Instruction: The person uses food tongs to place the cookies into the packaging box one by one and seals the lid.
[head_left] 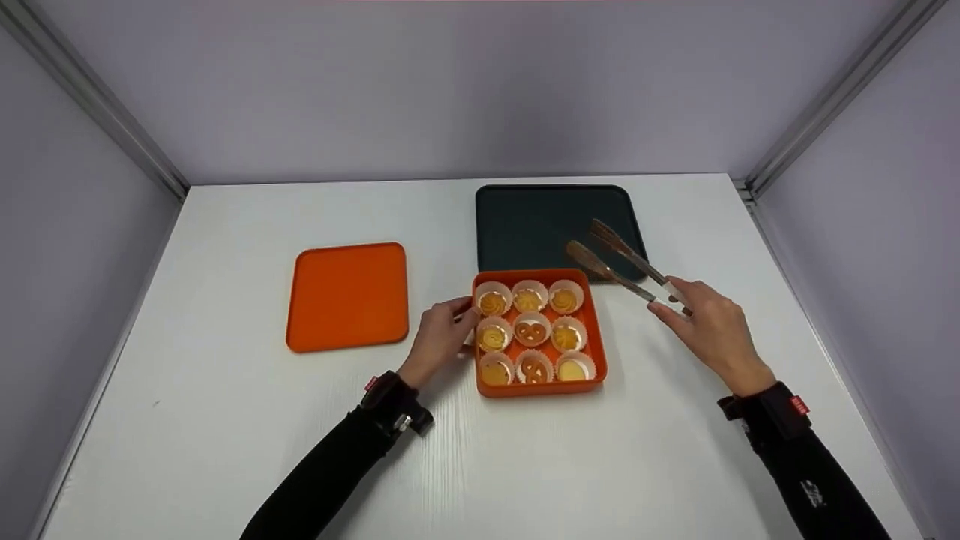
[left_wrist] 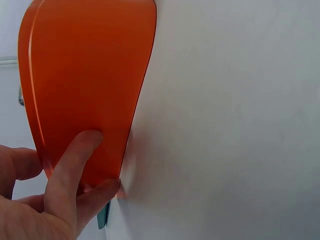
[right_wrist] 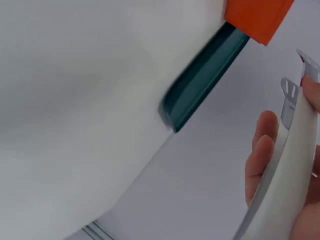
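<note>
An orange box (head_left: pixel 596 330) holds several cookies (head_left: pixel 532 331) in white paper cups. My left hand (head_left: pixel 441 336) holds the box by its left wall. In the left wrist view the fingers (left_wrist: pixel 75 162) press on that orange wall (left_wrist: pixel 85 75). My right hand (head_left: pixel 709 324) grips tongs (head_left: pixel 619 261) by the white handle (right_wrist: pixel 285 190). The brown tips stand apart and empty above the near right part of the dark tray (head_left: pixel 525 217), just behind the box's right corner.
An orange lid (head_left: pixel 347 295) lies flat left of the box. The white table (head_left: pixel 525 465) is walled by grey panels at the back and both sides. In the right wrist view show the tray's edge (right_wrist: pixel 200 80) and a box corner (right_wrist: pixel 256 17).
</note>
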